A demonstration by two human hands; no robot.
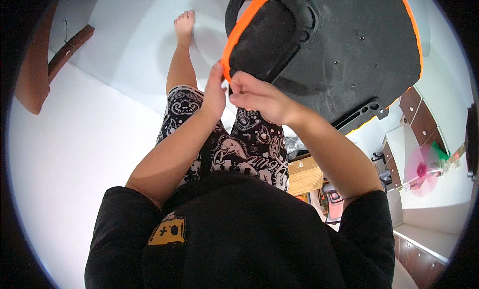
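Both hands at orange woven edging strip (239, 32) of large black padded board (344, 54); left hand (215, 92) fingers pressed together on strip; right hand (257, 97) fingers curled, pinching it; edging apparently seated along visible rim; work likely near strip's lower end.

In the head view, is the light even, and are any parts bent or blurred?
Head view: bright, even light on the white floor; soft shadow beside the bare foot. Fisheye bends the cabinets near the rim. Both hands, left and right, look sharp on the black bag's orange strap.
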